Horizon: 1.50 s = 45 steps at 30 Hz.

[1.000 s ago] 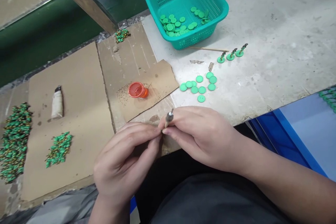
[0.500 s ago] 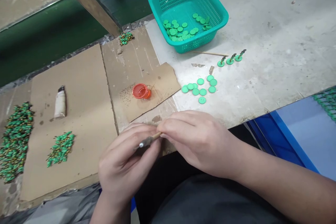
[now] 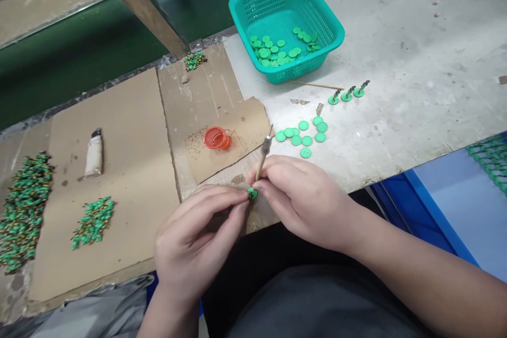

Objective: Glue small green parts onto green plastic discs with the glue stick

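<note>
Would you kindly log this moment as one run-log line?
left hand: pinches small green piece | right hand: holds pointed stick tool, tip up | green discs loose on bench | orange cap on cardboard

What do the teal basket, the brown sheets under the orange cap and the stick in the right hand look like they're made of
Teal basket: moulded plastic, going by its even colour and perforated walls. Brown sheets: matte corrugated cardboard, with torn edges and stains. Stick in the right hand: pale wood probably, with a greyish, perhaps metal, tip.
</note>
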Motion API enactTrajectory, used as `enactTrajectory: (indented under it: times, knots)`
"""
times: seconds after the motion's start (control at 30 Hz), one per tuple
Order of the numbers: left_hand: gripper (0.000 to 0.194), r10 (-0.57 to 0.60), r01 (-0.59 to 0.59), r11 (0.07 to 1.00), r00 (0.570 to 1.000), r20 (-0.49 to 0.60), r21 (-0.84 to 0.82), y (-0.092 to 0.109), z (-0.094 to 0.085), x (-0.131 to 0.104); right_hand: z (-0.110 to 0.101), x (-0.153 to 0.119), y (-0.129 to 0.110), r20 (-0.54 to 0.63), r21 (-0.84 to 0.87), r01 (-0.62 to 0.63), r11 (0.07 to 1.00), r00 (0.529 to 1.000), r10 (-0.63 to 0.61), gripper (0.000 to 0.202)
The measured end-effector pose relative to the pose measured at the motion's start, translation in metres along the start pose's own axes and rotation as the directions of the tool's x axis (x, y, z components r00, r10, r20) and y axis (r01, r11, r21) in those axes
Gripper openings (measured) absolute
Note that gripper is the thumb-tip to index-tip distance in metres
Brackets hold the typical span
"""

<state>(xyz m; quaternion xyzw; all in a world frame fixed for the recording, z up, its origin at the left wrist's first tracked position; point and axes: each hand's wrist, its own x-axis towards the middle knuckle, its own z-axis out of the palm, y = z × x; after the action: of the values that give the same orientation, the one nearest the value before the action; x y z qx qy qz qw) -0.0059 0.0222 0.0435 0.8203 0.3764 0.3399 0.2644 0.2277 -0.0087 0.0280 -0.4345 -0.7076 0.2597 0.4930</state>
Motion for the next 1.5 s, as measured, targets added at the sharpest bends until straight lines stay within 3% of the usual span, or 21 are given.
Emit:
enactTrajectory:
  times: [0.33, 0.5, 0.87, 0.93, 1.0, 1.1, 1.3, 1.5]
  knots:
    - [0.026, 0.044, -0.044, 0.999, 0.999, 0.013, -0.006, 0.001, 0.0, 0.001, 0.002, 0.001, -0.001, 0.037, 0.009, 0.048, 0.999, 0.998, -0.048, 0.019]
    - [0.027, 0.061, -0.061, 0.998, 0.998, 0.016, -0.008, 0.001, 0.0, 0.002, 0.005, 0.0, 0.001, -0.004, 0.017, 0.106, 0.994, 0.994, -0.106, 0.019]
    - [0.022, 0.052, -0.052, 0.997, 0.999, 0.0, 0.056, 0.002, -0.001, 0.001, 0.007, 0.002, -0.001, 0.066, 0.004, 0.055, 0.998, 0.996, -0.055, 0.023]
    - [0.024, 0.033, -0.033, 0.999, 0.999, 0.013, 0.014, 0.001, -0.001, 0.002, 0.004, 0.002, -0.003, 0.038, 0.02, -0.003, 1.0, 0.999, 0.002, 0.02]
    - [0.024, 0.0, 0.001, 1.0, 1.0, 0.01, -0.016, 0.002, 0.0, 0.002, -0.001, 0.001, -0.006, -0.061, 0.041, -0.091, 0.995, 0.994, 0.094, 0.017]
    - [0.02, -0.065, 0.065, 0.997, 0.998, -0.006, -0.05, 0.003, 0.001, 0.003, -0.011, -0.006, -0.011, -0.208, 0.103, -0.188, 0.977, 0.956, 0.206, 0.014]
    - [0.016, -0.245, 0.225, 0.929, 0.969, -0.035, -0.295, 0.008, -0.004, 0.009, -0.02, -0.016, -0.011, -0.138, 0.106, -0.211, 0.972, 0.965, 0.225, 0.011]
    - [0.012, -0.294, 0.259, 0.875, 0.956, -0.024, -0.408, 0.022, -0.019, 0.017, -0.018, -0.018, -0.008, -0.112, 0.051, -0.203, 0.978, 0.972, 0.208, 0.012]
